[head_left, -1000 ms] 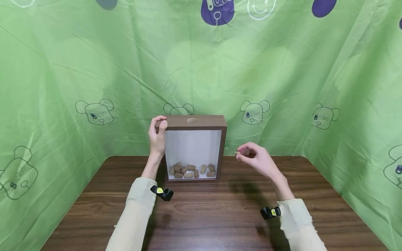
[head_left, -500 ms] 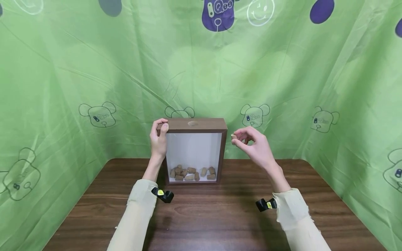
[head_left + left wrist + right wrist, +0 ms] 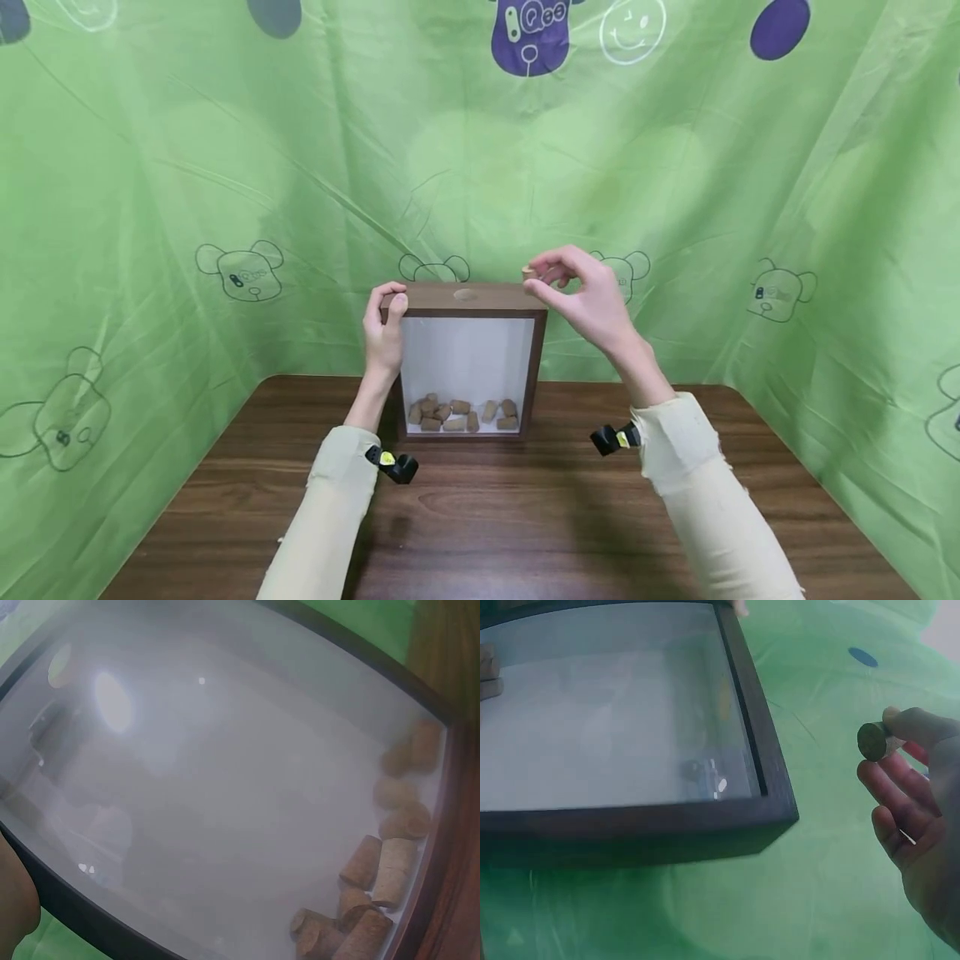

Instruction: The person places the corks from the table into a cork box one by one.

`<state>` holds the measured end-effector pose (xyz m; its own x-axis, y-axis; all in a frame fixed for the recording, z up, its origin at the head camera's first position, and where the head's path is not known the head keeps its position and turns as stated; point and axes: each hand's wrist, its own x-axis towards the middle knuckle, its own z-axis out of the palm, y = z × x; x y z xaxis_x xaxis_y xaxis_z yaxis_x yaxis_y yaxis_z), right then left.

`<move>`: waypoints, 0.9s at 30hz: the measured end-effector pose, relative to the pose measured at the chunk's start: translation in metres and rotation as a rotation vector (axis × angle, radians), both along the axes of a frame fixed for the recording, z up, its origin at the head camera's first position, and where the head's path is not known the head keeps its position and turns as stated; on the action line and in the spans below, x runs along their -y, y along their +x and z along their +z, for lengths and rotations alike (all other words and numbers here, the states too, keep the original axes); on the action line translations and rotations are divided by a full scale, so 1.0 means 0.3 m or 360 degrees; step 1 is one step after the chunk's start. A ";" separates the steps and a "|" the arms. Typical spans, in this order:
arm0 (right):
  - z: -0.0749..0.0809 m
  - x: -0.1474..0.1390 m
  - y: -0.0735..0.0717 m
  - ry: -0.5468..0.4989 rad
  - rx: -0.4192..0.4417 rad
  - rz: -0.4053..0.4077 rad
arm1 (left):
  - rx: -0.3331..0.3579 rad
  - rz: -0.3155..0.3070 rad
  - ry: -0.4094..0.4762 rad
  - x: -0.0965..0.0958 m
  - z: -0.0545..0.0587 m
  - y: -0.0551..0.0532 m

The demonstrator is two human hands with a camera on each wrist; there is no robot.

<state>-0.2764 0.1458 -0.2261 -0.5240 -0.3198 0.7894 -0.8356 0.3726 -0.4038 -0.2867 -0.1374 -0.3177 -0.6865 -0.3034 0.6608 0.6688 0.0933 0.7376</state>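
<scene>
A brown-framed shadow box (image 3: 538, 358) with a clear front stands upright on the table, a round hole (image 3: 465, 295) in its top. Several corks (image 3: 453, 424) lie along its bottom, seen closer as tapered corks (image 3: 394, 870) in the left wrist view. My left hand (image 3: 385, 333) grips the box's upper left corner, thumb on the front and fingers over the top. Near the upper right corner, my right hand (image 3: 588, 300) pinches a single cork (image 3: 872, 741) between thumb and fingertips, a little above the level of the top.
The dark wood table (image 3: 480, 517) carries the box near its back edge. A green curtain (image 3: 300, 167) printed with bear heads hangs behind and at both sides. Black cameras (image 3: 617, 439) sit on both wrists.
My right hand has risen and moved left with the cork, from beside the box up to its top right corner. The left hand keeps its grip on the box.
</scene>
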 end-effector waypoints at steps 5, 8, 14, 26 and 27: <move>0.025 0.071 -0.025 0.0046 0.0048 0.0037 | -0.0004 -0.0004 0.0008 0.000 -0.004 0.004; 0.033 0.110 -0.035 0.0068 0.0074 0.0033 | 0.0001 0.0001 0.0005 -0.001 -0.006 0.006; 0.034 0.166 -0.055 0.0137 0.0118 0.0069 | -0.0031 0.0007 0.0008 -0.006 -0.009 0.007; -0.019 0.230 -0.085 0.0259 0.0283 0.0028 | -0.0050 0.0003 -0.0015 -0.005 -0.015 0.025; -0.025 0.234 -0.086 0.0265 0.0290 0.0023 | -0.0052 0.0002 -0.0014 -0.006 -0.016 0.027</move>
<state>-0.3022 0.0756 -0.2336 -0.6475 -0.4460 0.6179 -0.7601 0.4352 -0.4824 -0.2786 -0.1357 -0.3224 -0.6641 -0.2984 0.6855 0.6923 0.1007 0.7146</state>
